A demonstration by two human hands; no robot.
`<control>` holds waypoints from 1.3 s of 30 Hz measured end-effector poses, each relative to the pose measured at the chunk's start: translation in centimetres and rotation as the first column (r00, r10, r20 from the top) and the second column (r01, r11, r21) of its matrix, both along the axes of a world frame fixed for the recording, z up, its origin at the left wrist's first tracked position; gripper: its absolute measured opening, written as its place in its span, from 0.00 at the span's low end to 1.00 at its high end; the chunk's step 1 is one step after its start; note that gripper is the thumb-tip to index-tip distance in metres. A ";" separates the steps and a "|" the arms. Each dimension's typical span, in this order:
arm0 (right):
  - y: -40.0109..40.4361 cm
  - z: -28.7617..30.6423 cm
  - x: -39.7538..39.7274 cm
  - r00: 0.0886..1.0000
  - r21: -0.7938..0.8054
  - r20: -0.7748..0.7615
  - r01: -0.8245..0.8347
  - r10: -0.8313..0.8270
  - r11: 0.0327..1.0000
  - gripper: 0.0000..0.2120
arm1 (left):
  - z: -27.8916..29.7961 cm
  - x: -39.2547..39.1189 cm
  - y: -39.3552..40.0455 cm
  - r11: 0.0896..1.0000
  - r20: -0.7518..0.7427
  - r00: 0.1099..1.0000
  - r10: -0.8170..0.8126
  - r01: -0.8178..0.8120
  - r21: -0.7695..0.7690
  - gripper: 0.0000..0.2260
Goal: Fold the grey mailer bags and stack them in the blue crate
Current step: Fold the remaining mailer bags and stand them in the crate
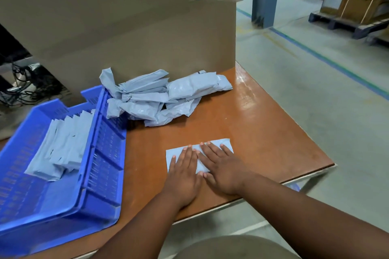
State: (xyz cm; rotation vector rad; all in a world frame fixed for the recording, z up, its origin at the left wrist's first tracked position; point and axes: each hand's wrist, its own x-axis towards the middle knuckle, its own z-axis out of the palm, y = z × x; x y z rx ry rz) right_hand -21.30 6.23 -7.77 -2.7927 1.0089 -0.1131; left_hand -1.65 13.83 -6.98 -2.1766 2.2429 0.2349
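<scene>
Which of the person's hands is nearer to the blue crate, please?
Left. The left hand presses the mailer bag on the blue crate's side; the right hand lies beyond it.

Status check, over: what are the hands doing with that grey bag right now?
Left hand and right hand flat, pressing one mailer bag on the table. Folded bags already in blue crate. Unfolded pile waiting behind. Nothing blocking.
</scene>
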 end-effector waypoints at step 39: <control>-0.8 2.9 -3.0 0.873 -0.067 0.399 0.333 -0.281 0.940 0.13 | 6.5 -1.8 -12.0 0.972 -0.048 0.983 -0.175 0.180 0.151 0.31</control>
